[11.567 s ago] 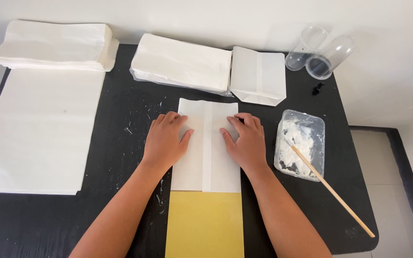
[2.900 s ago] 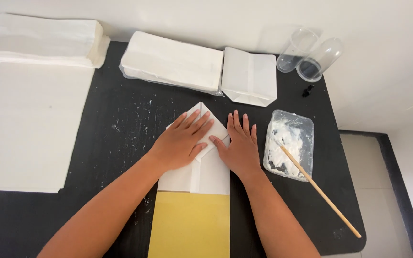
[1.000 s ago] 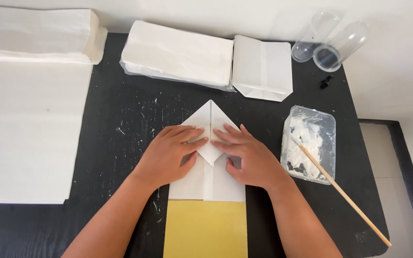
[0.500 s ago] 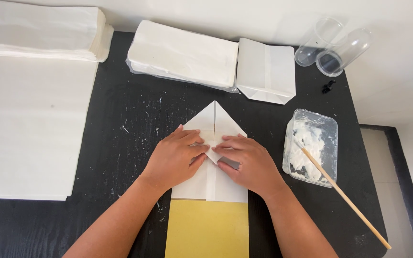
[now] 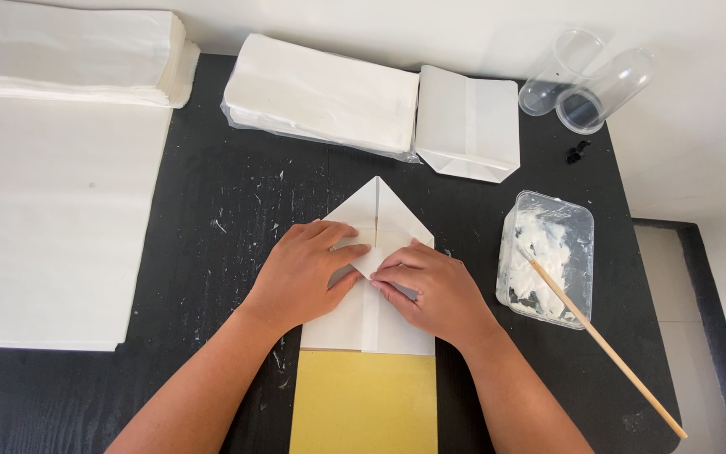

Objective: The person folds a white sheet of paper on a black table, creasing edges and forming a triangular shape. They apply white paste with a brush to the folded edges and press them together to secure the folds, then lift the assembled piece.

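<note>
Far left edge of the black table [image 5: 203, 219], a big flat white sheet [image 5: 52, 227] lies smooth, hanging past the table's left side, and above it at the back left corner sits a thick stack [image 5: 73, 50] of white paper with soft, rounded edges. Moving in, bare matte black tabletop flecked with white smears gives open room between the sheet and the hands. At the back edge, a plastic-wrapped pack [image 5: 321, 97] of white paper lies slightly askew, touching a folded white bag [image 5: 468, 122] just beside it. Centre now: the white folded paper [image 5: 376, 219] lies near the front middle of the table, its top brought to a sharp triangular point, a seam running down the middle, its lower end resting over a yellow board [image 5: 363, 403] at the front edge. The left hand [image 5: 300, 273] lies flat on it, fingers together, pressing a small flap; the right hand [image 5: 430, 290] presses beside it, fingertips nipping that same flap's corner, the two hands touching. Right of them, well apart, a clear plastic tub [image 5: 548, 252] smeared with white paste holds a thin wooden stick [image 5: 602, 345] that slants toward the front right corner. At the back right corner, two clear cups [image 5: 586, 80] lie on their sides, overhanging the table edge.
</note>
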